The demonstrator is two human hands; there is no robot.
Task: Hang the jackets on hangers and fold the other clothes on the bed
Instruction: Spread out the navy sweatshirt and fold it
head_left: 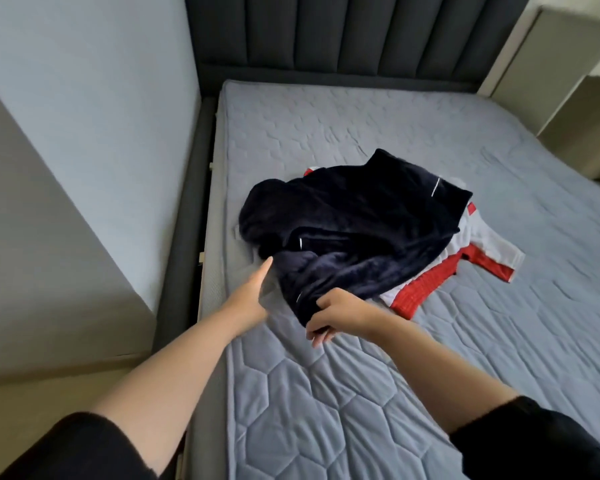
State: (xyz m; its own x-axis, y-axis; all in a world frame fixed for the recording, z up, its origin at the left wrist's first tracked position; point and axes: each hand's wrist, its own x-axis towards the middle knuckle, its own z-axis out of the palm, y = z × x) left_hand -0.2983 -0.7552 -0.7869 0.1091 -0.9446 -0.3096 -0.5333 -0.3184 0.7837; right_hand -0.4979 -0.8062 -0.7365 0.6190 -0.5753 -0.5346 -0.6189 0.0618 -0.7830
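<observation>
Head view, the only one. Bed (326, 393) w/ a grey quilted top fills most of the frame; its near and right edges are cut off. Dark padded headboard (343, 29) at the far end, top cropped.

Dark navy jacket (354, 230) lies crumpled approx. mid-bed, toward the left side. It's so dark that folds, sleeves and front vs. back are hard to make out; only a few thin pale lines show on it. Under it, sticking out on the right and near side, is a red and white garment (478, 251), mostly covered, so can't tell what kind it is or whether it's one piece or more.

Left hand (250, 292): fingers straight and together, reaching fwd, tips at the jacket's left edge. Touching or just short of it, can't tell; slight blur there.

Right hand (343, 315): fingers curled, pinching the jacket's near hem and lifting it a bit off the bed. Fabric hides part of the thumb side.

Both forearms bare, black sleeves (84, 448) at the bottom corners, cut off. Pale wall (84, 81) on the left, beige cabinet (568, 64) at top right, partly out of frame and blurred.
</observation>
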